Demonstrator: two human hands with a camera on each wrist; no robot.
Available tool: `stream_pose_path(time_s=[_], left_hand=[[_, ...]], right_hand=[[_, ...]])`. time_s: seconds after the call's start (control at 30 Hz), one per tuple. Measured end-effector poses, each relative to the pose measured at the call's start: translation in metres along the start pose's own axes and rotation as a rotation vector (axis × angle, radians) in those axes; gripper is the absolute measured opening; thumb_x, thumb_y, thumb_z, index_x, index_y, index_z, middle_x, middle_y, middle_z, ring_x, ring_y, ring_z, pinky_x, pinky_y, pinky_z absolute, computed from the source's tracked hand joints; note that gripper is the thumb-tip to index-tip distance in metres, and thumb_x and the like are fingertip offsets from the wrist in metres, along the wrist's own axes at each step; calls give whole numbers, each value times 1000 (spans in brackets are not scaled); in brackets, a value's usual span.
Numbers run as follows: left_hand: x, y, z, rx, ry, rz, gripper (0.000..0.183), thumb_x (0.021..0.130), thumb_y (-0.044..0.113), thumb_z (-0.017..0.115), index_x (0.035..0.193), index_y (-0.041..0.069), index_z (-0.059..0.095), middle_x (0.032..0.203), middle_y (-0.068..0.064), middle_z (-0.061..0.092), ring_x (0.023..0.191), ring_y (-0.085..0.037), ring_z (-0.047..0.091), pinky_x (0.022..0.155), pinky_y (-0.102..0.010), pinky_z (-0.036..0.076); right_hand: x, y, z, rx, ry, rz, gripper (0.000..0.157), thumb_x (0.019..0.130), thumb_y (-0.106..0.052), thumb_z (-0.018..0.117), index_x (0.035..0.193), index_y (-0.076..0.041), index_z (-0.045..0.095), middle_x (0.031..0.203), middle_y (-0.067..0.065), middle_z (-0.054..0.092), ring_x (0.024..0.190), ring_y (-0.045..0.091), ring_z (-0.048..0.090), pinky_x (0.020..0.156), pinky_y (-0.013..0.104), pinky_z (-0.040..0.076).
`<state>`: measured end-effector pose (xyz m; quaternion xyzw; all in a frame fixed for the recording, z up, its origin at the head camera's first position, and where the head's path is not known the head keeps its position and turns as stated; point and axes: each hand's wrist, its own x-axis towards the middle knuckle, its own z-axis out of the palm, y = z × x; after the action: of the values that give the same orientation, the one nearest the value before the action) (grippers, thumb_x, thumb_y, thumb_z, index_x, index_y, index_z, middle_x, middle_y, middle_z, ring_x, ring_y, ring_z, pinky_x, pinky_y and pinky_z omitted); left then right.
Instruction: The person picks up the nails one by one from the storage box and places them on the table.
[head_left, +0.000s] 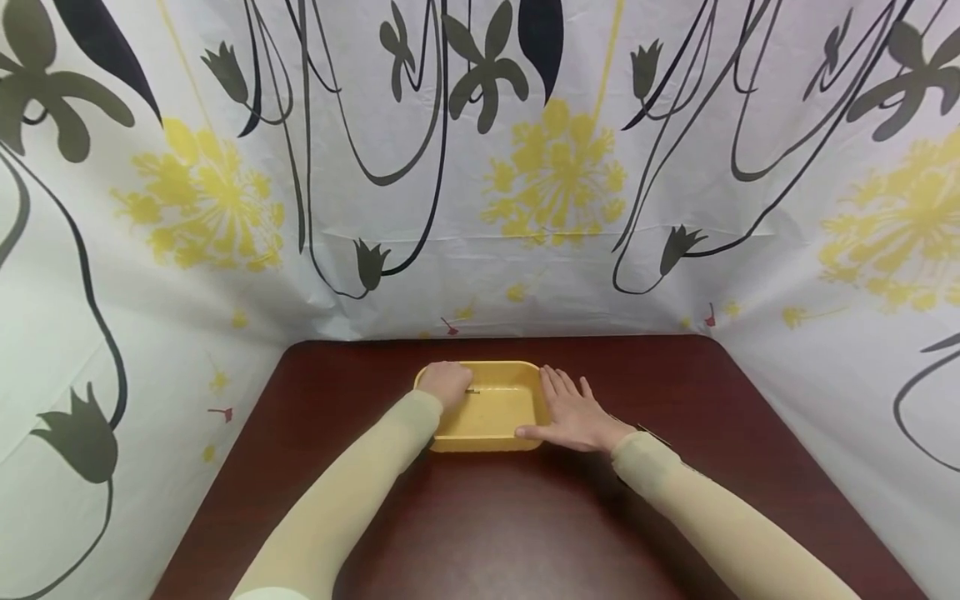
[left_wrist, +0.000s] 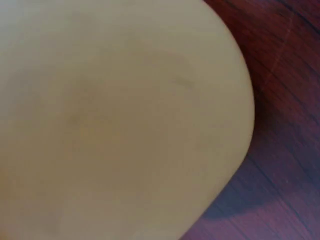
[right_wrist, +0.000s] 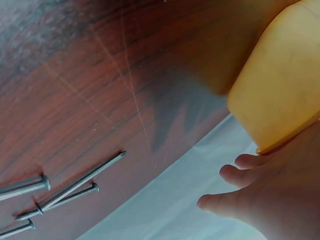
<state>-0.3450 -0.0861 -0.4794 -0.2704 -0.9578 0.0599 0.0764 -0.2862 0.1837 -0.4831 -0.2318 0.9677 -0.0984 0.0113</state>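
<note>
A shallow yellow tray (head_left: 491, 408) sits toward the far side of the dark red-brown table. My left hand (head_left: 446, 383) is over its left end, fingers curled, and a thin dark nail (head_left: 473, 392) pokes out at the fingertips. At the tray's right end my right hand (head_left: 573, 417) rests with fingers straight and spread; its thumb lies over the near right corner. In the right wrist view those fingers (right_wrist: 225, 200) extend past the tray's outer wall (right_wrist: 280, 85). A pale yellowish surface (left_wrist: 125, 120) fills most of the left wrist view, hiding the left fingers.
Several metal nails (right_wrist: 75, 185) lie on the scratched wood table (right_wrist: 115, 110) in the right wrist view; in the head view they are mostly hidden by the right wrist. A white flower-patterned sheet (head_left: 480, 208) hangs behind and along both sides of the table.
</note>
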Motion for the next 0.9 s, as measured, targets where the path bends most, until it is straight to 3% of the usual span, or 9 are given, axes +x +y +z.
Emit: stream_pose_path(time_s=[0.23, 0.5, 0.6, 0.7, 0.9], left_hand=[[2, 1, 9, 62, -7, 28, 32, 87, 1, 69, 64, 20, 57, 68, 6, 63, 64, -13, 61, 66, -35, 55], [4, -1, 9, 25, -31, 69, 27, 87, 3, 71, 67, 20, 61, 73, 5, 66, 67, -13, 63, 63, -32, 54], [4, -4, 11, -53, -58, 81, 26, 84, 6, 71, 65, 20, 60, 73, 4, 65, 65, -13, 59, 62, -33, 53], [4, -6, 11, -171, -104, 84, 25, 73, 5, 68, 57, 19, 54, 61, 4, 55, 56, -13, 47, 52, -33, 46], [5, -8, 15, -359, -261, 38, 28, 60, 9, 62, 51, 21, 38, 47, 10, 30, 46, -9, 28, 41, -28, 27]], right_hand=[[-1, -2, 2, 59, -19, 28, 125, 80, -86, 50, 161, -4, 3, 166, 18, 12, 150, 40, 17, 114, 68, 11], [-2, -3, 0, 62, -26, 31, 129, 77, -92, 44, 161, -4, 2, 166, 18, 12, 150, 40, 18, 113, 68, 13], [-1, -3, -1, 66, -23, 32, 129, 77, -92, 44, 161, -5, 2, 166, 18, 12, 150, 40, 18, 113, 68, 13], [-1, -3, -1, 75, -22, 37, 129, 76, -92, 45, 161, -5, 3, 166, 17, 14, 150, 39, 19, 113, 69, 14], [0, -1, 2, 78, -21, 45, 130, 75, -93, 45, 162, -6, 2, 166, 18, 15, 150, 39, 20, 113, 69, 14]])
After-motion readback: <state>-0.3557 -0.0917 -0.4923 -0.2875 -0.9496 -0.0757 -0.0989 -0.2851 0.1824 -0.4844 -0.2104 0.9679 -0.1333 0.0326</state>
